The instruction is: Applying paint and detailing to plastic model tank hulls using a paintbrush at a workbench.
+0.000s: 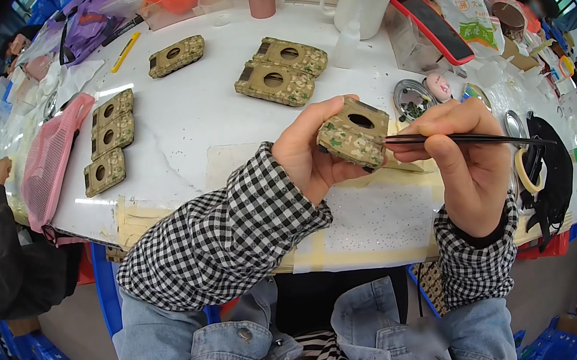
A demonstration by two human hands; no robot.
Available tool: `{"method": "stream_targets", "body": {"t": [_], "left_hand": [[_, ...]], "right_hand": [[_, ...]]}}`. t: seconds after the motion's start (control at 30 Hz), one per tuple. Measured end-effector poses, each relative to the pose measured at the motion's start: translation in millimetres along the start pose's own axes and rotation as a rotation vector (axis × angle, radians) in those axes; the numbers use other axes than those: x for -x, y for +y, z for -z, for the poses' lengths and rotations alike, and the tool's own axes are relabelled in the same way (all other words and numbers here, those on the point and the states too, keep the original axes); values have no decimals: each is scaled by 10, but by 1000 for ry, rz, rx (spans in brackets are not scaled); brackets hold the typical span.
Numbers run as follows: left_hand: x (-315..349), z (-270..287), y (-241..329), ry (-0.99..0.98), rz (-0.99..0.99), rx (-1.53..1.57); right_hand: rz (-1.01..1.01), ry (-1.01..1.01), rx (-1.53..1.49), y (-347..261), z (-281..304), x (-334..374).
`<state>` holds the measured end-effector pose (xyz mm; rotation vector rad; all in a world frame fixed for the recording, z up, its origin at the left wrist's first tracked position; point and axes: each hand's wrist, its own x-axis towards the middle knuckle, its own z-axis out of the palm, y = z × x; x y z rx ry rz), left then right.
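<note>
My left hand is closed around a camouflage-painted model tank hull with a round hole in its top, held tilted above the table's front part. My right hand pinches slim black tweezers, their tips at the hull's right side. Whether the tips grip anything is too small to tell. Similar hulls lie beyond: a pair side by side in the middle, a single one farther back, and a row of three at the left. A sheet with tiny specks lies under my hands.
A pink mesh pouch lies at the left, near a yellow craft knife. Behind stand a pink canister and a white mug. A red-cased phone, a dish of small parts and a black mask-like cloth are at the right.
</note>
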<state>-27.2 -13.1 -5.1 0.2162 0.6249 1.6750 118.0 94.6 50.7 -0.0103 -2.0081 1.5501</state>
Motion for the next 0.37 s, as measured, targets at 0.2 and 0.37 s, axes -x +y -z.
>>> {"method": "stream_targets", "body": {"t": [0.2, 0.37], "left_hand": [[1, -17, 0, 10, 2, 2], [10, -18, 1, 12, 5, 4]], "right_hand": [[-11, 19, -21, 3, -4, 7], [-27, 22, -14, -5, -9, 12]]}}
